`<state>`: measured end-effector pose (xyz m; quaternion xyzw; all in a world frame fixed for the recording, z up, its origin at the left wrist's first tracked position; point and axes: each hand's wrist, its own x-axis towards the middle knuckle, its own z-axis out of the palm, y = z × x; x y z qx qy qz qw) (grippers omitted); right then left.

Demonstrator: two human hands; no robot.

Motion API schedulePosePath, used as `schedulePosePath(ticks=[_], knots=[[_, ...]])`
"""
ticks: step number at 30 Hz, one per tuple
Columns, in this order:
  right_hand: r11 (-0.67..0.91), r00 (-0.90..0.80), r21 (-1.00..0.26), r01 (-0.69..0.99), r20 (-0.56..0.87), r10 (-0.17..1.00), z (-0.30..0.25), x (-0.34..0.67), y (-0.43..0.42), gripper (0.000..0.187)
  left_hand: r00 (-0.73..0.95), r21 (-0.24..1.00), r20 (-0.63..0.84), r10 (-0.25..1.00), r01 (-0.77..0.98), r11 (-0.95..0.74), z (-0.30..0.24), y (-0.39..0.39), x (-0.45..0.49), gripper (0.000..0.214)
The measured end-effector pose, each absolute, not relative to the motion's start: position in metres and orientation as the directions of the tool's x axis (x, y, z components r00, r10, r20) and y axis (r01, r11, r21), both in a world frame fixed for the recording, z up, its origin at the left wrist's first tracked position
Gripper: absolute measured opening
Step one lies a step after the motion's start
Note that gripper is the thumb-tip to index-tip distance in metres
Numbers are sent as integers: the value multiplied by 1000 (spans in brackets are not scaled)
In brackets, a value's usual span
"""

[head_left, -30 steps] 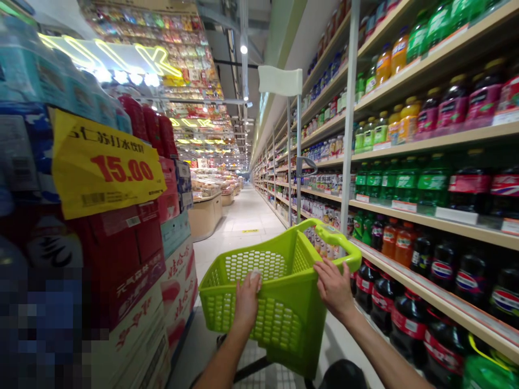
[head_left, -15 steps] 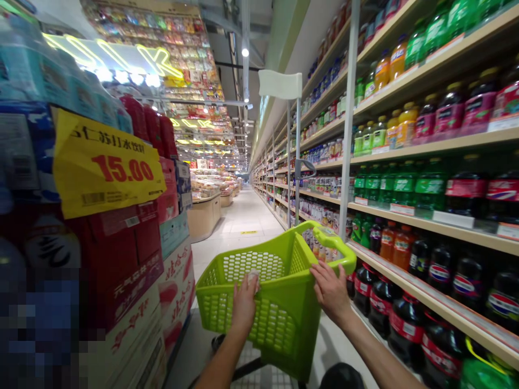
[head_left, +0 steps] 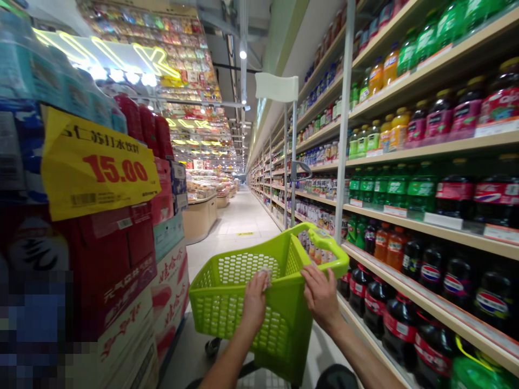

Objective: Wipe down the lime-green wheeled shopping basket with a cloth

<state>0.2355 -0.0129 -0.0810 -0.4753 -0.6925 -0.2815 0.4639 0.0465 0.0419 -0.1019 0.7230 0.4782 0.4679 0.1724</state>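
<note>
A bright green plastic shopping cart (head_left: pixel 287 335) with perforated walls stands side-on in front of me. My left hand (head_left: pixel 255 302) is at its near rim, fingers closed on a small crumpled whitish wipe or tissue (head_left: pixel 265 277) that touches the rim. Farther right, my right hand (head_left: pixel 321 294) grips the corner of the same rim, its fingers hooked over the edge just below the green push handle (head_left: pixel 338 251). The visible part of the basket holds nothing that I can make out.
Shelves of bottled drinks (head_left: pixel 413 186) run along the right side. Stacked drink cartons (head_left: pixel 121 259) with a yellow price sign (head_left: pixel 101 165) crowd the left. A white-tiled aisle (head_left: pixel 243 216) stretches ahead, past wooden display counters (head_left: pixel 200 219).
My left hand has slid to the right along the cart's rim with the wipe, closer to my right hand. My right hand keeps its place on the cart. The view has shifted slightly.
</note>
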Motion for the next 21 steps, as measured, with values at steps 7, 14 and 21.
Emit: schedulePosePath(ticks=[7, 14, 21], knots=[[492, 181, -408, 770, 878, 444, -80, 198, -10, 54, 378, 897, 324, 867, -413, -155, -48, -7, 129, 63], [453, 182, -290, 843, 946, 267, -46, 261, -16, 33, 376, 746, 360, 854, 433, -505, -49, 5, 73, 46], [316, -45, -68, 946, 940, 337, -55, 293, -7, 37, 202, 292, 185, 962, 923, -250, -91, 30, 23, 67]])
